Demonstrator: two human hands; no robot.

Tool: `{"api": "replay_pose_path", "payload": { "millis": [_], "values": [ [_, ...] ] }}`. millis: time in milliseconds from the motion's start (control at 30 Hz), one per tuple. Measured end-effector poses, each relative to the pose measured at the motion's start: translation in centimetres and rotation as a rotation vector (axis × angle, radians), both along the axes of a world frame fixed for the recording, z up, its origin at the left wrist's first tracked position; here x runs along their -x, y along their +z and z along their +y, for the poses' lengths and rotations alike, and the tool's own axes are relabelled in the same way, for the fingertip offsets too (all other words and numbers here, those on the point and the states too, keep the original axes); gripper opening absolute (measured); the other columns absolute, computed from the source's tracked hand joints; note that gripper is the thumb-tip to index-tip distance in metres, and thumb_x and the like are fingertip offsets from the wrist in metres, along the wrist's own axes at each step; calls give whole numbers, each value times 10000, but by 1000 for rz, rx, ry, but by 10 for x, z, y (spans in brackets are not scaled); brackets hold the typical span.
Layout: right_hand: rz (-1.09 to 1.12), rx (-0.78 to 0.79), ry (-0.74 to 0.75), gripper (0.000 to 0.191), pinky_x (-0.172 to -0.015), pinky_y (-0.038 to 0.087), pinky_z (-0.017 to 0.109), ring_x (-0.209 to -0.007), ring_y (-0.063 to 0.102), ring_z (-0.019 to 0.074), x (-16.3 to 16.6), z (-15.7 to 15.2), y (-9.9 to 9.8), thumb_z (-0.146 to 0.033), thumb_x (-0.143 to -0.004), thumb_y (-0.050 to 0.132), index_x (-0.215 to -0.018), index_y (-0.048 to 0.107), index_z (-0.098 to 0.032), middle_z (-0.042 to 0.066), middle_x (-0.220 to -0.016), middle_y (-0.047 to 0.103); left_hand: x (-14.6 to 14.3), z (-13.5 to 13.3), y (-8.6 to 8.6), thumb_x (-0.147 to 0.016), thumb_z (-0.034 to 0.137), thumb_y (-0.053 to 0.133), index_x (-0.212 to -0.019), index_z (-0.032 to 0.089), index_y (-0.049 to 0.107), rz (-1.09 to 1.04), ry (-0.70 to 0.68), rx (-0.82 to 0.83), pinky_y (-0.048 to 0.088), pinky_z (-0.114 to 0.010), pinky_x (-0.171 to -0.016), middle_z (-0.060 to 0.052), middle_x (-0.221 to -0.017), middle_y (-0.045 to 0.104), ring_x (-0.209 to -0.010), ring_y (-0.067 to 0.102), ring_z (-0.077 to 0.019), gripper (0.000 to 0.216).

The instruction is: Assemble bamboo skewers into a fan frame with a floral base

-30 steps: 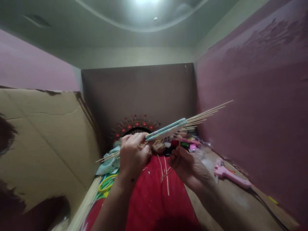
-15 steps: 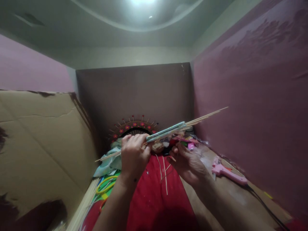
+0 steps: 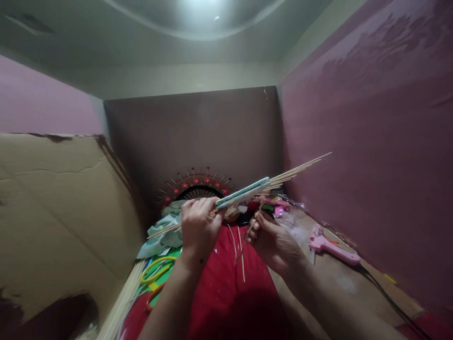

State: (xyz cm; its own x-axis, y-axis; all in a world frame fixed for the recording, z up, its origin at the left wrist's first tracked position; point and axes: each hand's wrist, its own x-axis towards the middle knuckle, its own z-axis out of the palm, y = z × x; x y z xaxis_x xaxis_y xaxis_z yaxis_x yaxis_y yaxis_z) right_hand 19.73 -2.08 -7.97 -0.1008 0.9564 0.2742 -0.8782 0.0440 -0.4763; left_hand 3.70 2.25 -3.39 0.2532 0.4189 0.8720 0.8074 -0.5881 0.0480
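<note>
My left hand (image 3: 198, 227) grips a bundle of thin bamboo sticks (image 3: 300, 167) whose middle is wrapped in light blue patterned paper (image 3: 242, 192). The bundle slants up to the right, with stick ends poking out to the left of the fist. My right hand (image 3: 272, 238) is just below the bundle, pinching a thin strand of string (image 3: 252, 222) that hangs from it. Both hands hover over a red cloth (image 3: 226, 288) on my lap.
A pink glue gun (image 3: 331, 250) with a black cord lies on the brown floor at right. A fan-shaped stick decoration with red flowers (image 3: 196, 184) stands ahead. Cardboard (image 3: 60, 212) leans at left, with loose sticks (image 3: 122, 297) and yellow-handled scissors (image 3: 157, 269) beside it.
My right hand has risen toward the stick bundle and now pinches the string under it. The bundle's tilt shifted slightly; the left hand keeps its grip.
</note>
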Motion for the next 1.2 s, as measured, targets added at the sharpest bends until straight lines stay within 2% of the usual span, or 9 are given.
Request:
{"api": "replay_pose_path", "payload": {
  "millis": [267, 400, 500, 600, 700, 833, 967, 1067, 1200],
  "values": [
    [-48, 26, 59, 137, -568, 435, 238, -586, 569, 108, 9, 1, -22, -209, -694, 745, -754, 625, -183, -19, -625, 642, -9, 1, -21, -805, 277, 603, -864, 208, 637, -98, -23, 58, 348, -369, -871, -13, -859, 706, -836, 626, -194, 97],
    [-230, -4, 76, 171, -532, 433, 216, -540, 578, 98, 17, 1, -31, -249, -671, 764, -746, 648, -148, 20, -638, 675, -8, -2, -39, -793, 224, 591, -855, 211, 645, -124, -37, 105, 363, -368, -863, -12, -849, 710, -831, 632, -192, 83],
    [-322, 53, 25, 220, -530, 445, 226, -534, 599, 116, 16, 4, -38, -224, -623, 788, -777, 675, -113, 58, -647, 694, -3, -1, -50, -785, 193, 570, -872, 220, 657, -119, -11, 126, 361, -385, -875, -19, -879, 716, -851, 636, -203, 126],
    [-276, 156, -58, 209, -490, 427, 222, -494, 581, 109, 12, 12, -46, -192, -593, 792, -751, 672, -125, 15, -585, 663, 0, 1, -54, -766, 179, 574, -873, 223, 662, -162, -12, 148, 381, -375, -855, -20, -874, 719, -844, 638, -202, 145],
    [-228, 209, -81, 191, -508, 445, 233, -506, 589, 111, 7, 22, -52, -219, -601, 790, -709, 655, -137, 0, -589, 652, 1, -1, -52, -771, 186, 583, -878, 221, 659, -187, -28, 141, 384, -369, -861, -22, -877, 718, -853, 637, -198, 136],
    [-167, 185, -113, 268, -608, 484, 265, -606, 620, 127, 2, 29, -43, -250, -574, 813, -761, 648, -151, 26, -712, 683, 2, -10, -46, -815, 243, 587, -894, 228, 646, -200, -74, 61, 351, -382, -925, -15, -890, 706, -883, 626, -184, 100],
    [-84, 39, -195, 359, -688, 473, 260, -694, 608, 115, -5, 28, -22, -243, -561, 820, -854, 612, -231, -44, -763, 661, 2, -20, -40, -833, 243, 579, -936, 247, 638, -171, -117, 9, 288, -408, -1008, -9, -930, 694, -922, 612, -175, 118],
    [-53, -43, -200, 347, -703, 461, 270, -718, 592, 111, -9, 25, -13, -251, -603, 795, -880, 587, -248, -58, -795, 646, 1, -25, -36, -830, 236, 585, -933, 252, 637, -155, -116, 4, 284, -400, -1013, -1, -924, 693, -913, 609, -170, 117],
    [-18, -56, -177, 307, -725, 460, 296, -771, 593, 134, -6, 16, -8, -277, -640, 766, -879, 576, -251, -41, -833, 637, 1, -32, -30, -819, 235, 598, -937, 257, 639, -134, -93, -47, 280, -392, -1021, 5, -917, 697, -904, 609, -168, 127]
  ]
}}
